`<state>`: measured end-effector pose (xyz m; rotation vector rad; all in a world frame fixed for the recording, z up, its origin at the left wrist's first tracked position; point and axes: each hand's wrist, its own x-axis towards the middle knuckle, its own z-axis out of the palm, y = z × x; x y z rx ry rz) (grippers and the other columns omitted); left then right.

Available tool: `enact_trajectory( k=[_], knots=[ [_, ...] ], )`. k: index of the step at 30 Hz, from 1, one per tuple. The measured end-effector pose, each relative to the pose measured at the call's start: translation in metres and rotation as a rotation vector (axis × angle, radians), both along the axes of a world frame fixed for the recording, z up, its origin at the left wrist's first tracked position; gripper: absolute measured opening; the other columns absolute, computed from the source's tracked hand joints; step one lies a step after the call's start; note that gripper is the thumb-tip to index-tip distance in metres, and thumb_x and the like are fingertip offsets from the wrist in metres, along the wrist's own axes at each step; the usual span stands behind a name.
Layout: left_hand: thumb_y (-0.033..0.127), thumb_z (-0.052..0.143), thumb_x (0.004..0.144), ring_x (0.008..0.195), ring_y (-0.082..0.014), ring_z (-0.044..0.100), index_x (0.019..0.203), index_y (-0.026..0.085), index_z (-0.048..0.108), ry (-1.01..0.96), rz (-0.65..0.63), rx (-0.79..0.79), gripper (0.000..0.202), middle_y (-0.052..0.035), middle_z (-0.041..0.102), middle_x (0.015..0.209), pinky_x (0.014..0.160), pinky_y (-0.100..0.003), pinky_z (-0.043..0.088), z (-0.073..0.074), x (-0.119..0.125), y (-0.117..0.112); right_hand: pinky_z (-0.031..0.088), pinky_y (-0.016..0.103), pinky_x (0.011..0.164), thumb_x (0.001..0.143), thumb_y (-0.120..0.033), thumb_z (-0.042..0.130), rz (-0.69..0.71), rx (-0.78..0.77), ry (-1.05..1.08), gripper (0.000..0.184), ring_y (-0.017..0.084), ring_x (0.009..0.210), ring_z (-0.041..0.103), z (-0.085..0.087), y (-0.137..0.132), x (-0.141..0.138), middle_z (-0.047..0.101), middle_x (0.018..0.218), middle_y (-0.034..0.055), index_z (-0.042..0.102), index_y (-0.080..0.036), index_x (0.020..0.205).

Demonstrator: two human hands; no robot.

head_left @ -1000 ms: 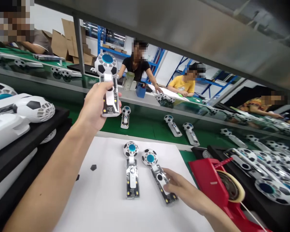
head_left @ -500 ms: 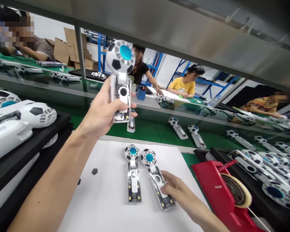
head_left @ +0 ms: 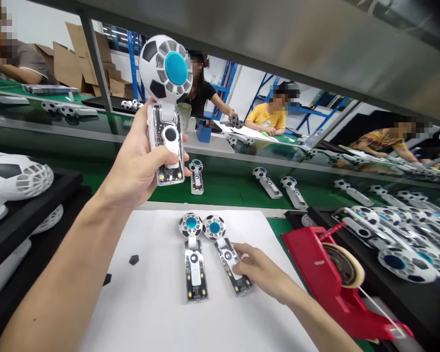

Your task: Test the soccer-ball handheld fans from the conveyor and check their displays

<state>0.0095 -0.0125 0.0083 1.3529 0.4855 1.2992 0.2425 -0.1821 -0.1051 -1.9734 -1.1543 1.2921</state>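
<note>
Raised in my left hand (head_left: pixel 132 168) is a handheld fan (head_left: pixel 168 129) with a football-patterned head, a blue round centre and a clear handle showing its circuit board. My left thumb presses on the white strip of that handle. My right hand (head_left: pixel 258 269) grips the handle of a second fan (head_left: pixel 214 228), which lies tilted on the white paper (head_left: pixel 146 303). Just left of it another such fan (head_left: pixel 195 266) lies upright in view, touched by neither hand. Two small dark pentagon pieces, one of them a black pentagon (head_left: pixel 134 260), rest on the paper near my left forearm.
A red tape dispenser (head_left: pixel 308 259) stands at the right, beside a black tray holding several fans (head_left: pixel 403 261). More fans (head_left: pixel 266 183) lie on the green conveyor belt (head_left: pixel 227 188) ahead. Black trays (head_left: pixel 68 181) are stacked at left. Several co-workers sit across the line.
The view has shifted, with the paper and its fans now a little further left and higher. The raised fan appears larger and nearer. Both hands keep their hold.
</note>
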Motion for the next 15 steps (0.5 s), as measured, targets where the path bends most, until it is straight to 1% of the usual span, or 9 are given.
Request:
enact_trajectory(
  k=[2,3,5,6,8,9,11,14,15],
  knots=[
    [-0.003,0.057,0.07,0.077,-0.019,0.068,0.145,0.033,0.037,-0.016,-0.01,-0.01,0.085,-0.003,0.066,0.098,0.06,-0.028,0.06,-0.002,0.001,0.001,0.046,0.028,0.07,0.08,-0.03,0.06,0.038,-0.043,0.056,0.057,0.02,0.084,0.063,0.003,-0.002,0.006,0.065,0.099,0.0046,0.058,-0.015,0.135],
    [-0.003,0.056,0.07,0.077,-0.0188,0.068,0.144,0.032,0.038,-0.028,-0.015,-0.012,0.084,-0.0031,0.066,0.098,0.06,-0.029,0.06,-0.002,0.001,0.002,0.046,0.029,0.071,0.082,-0.034,0.06,0.083,-0.068,0.033,0.059,0.02,0.084,0.063,0.006,-0.002,0.011,0.066,0.098,0.0052,0.056,-0.015,0.138],
    [-0.003,0.056,0.069,0.076,-0.0184,0.068,0.144,0.03,0.038,-0.046,-0.025,-0.015,0.083,-0.003,0.065,0.099,0.06,-0.03,0.061,-0.002,0.002,0.003,0.048,0.033,0.078,0.085,-0.046,0.061,0.19,-0.089,-0.114,0.066,0.024,0.091,0.064,0.018,0.002,0.019,0.067,0.102,0.0083,0.054,-0.013,0.141],
    [-0.003,0.056,0.069,0.075,-0.0183,0.067,0.143,0.029,0.037,-0.054,-0.03,-0.017,0.083,-0.0028,0.065,0.098,0.059,-0.03,0.061,-0.002,0.002,0.004,0.049,0.035,0.084,0.085,-0.053,0.061,0.22,-0.065,-0.219,0.069,0.026,0.097,0.063,0.025,0.009,0.023,0.067,0.107,0.0106,0.054,-0.013,0.141],
    [-0.002,0.058,0.068,0.075,-0.0191,0.067,0.142,0.028,0.037,-0.066,-0.044,-0.022,0.083,-0.0027,0.064,0.098,0.056,-0.029,0.06,-0.001,0.001,0.005,0.048,0.039,0.091,0.086,-0.06,0.058,0.22,0.075,-0.432,0.069,0.029,0.106,0.061,0.041,0.032,0.025,0.064,0.118,0.014,0.058,-0.014,0.138],
    [-0.001,0.058,0.068,0.075,-0.0195,0.067,0.141,0.027,0.037,-0.073,-0.046,-0.025,0.082,-0.0027,0.064,0.098,0.055,-0.029,0.06,-0.001,0.0,0.006,0.048,0.039,0.092,0.087,-0.059,0.057,0.204,0.171,-0.507,0.066,0.029,0.109,0.061,0.047,0.05,0.023,0.063,0.122,0.0144,0.059,-0.015,0.136],
    [-0.001,0.058,0.067,0.076,-0.0198,0.067,0.138,0.027,0.039,-0.089,-0.026,-0.034,0.078,-0.0029,0.064,0.099,0.054,-0.029,0.06,0.0,-0.003,0.007,0.05,0.039,0.089,0.091,-0.053,0.055,0.202,0.331,-0.602,0.055,0.029,0.107,0.062,0.056,0.097,0.013,0.063,0.12,0.0138,0.06,-0.016,0.133],
    [0.001,0.059,0.067,0.077,-0.0188,0.066,0.131,0.026,0.044,-0.117,0.033,-0.046,0.07,-0.0033,0.063,0.1,0.055,-0.029,0.061,0.002,-0.011,0.01,0.05,0.037,0.092,0.092,-0.038,0.062,0.286,0.432,-0.594,0.04,0.024,0.103,0.064,0.058,0.187,-0.015,0.067,0.115,0.0097,0.064,-0.016,0.125],
    [0.002,0.06,0.067,0.077,-0.0184,0.066,0.129,0.025,0.045,-0.126,0.053,-0.046,0.067,-0.0034,0.062,0.101,0.055,-0.029,0.061,0.003,-0.014,0.011,0.05,0.039,0.094,0.093,-0.035,0.063,0.302,0.454,-0.597,0.037,0.023,0.105,0.064,0.056,0.217,-0.025,0.066,0.117,0.0095,0.063,-0.016,0.125]
  ],
)
